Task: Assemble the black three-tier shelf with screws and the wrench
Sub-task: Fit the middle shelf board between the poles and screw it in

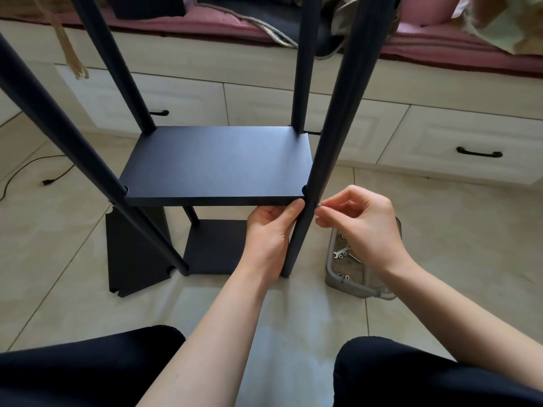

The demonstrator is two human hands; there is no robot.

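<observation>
The black shelf frame stands on the floor, its middle board (pixel 217 165) held between four dark posts. My left hand (pixel 271 230) grips the board's front right corner from below, thumb on the front edge. The front right post (pixel 338 133) runs between my hands. My right hand (pixel 358 218) pinches a small silver screw (pixel 318 204) against the outer side of that post at board height. A lower board (pixel 216 246) sits near the floor. A loose black board (pixel 133 254) lies on the floor under the frame's left side.
A clear plastic tray (pixel 346 284) with wrenches (pixel 342 253) and screws rests on the tiles under my right wrist. White drawers with black handles (pixel 479 153) run along the back. A black cable (pixel 47 180) lies at left. My knees fill the bottom.
</observation>
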